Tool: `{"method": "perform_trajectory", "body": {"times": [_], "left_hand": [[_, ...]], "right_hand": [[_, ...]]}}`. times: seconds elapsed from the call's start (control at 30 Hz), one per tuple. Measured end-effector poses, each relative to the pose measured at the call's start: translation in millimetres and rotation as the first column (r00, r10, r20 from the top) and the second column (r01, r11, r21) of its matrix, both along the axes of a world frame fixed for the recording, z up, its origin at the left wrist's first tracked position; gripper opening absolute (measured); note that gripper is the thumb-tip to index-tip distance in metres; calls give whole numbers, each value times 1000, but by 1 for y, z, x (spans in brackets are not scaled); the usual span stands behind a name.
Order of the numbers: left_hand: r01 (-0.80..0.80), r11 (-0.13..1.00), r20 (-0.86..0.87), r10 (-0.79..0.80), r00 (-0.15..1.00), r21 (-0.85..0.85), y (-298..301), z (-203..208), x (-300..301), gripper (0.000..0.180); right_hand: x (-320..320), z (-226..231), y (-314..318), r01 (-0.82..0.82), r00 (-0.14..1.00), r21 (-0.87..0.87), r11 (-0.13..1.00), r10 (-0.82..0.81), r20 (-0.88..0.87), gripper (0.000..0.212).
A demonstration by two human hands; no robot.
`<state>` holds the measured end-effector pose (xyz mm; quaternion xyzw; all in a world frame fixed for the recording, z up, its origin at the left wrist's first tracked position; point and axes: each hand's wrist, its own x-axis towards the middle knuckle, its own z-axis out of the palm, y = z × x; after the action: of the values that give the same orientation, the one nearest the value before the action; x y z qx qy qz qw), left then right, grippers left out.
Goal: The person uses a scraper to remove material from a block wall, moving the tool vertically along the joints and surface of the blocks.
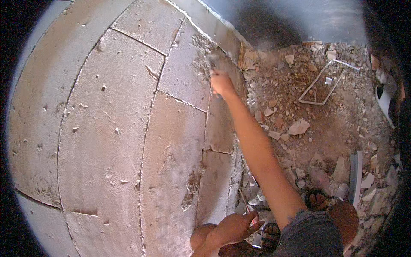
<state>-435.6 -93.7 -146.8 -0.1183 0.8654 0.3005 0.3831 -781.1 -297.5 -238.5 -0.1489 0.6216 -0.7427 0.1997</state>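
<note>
My right hand [221, 83] is stretched far forward against the plastered block wall [107, 128], closed around a tool [212, 64] that is too blurred to name. Beside it the wall's surface is broken into a rough patch [202, 53], with pale dust near the top. Low down, close to my bent knee [203, 234], is my left hand [233, 229] with its thumb and fingers apart. A thin reddish rod [244, 200] and a small red thing show by these fingers; I cannot tell whether the hand touches them.
Broken plaster and stone rubble [278, 111] cover the ground on the right. A bent, light metal frame [322, 103] lies on it, and a grey metal strip [356, 177] lies nearer me. My sandalled feet [270, 231] are among the debris. A dark smooth surface [308, 21] stands beyond.
</note>
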Motion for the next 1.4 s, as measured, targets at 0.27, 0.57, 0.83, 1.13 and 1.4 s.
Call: {"method": "perform_trajectory", "body": {"times": [0.27, 0.57, 0.83, 1.13, 1.4], "left_hand": [[1, 1000, -63, -3, 998, -29, -5, -1, 9, 34], [52, 999, 94, -51, 994, -10, -5, -10, -13, 38], [89, 995, 56, -87, 995, -34, -4, -8, -9, 40], [67, 998, 12, -67, 998, -18, -8, -13, -1, 43], [136, 990, 116, -131, 985, -35, -16, -7, 1, 33]], "right_hand": [[33, 44, 31, -162, 976, -286, 944, 196, 93, 37], [58, -9, 72, -149, 971, -283, 947, 194, 137, 45], [162, -27, 120, -222, 919, -183, 958, 269, 289, 44], [121, 4, 77, -50, 996, -76, 996, 55, 67, 43], [117, 78, 107, -224, 948, -334, 916, 284, 144, 45]]}}
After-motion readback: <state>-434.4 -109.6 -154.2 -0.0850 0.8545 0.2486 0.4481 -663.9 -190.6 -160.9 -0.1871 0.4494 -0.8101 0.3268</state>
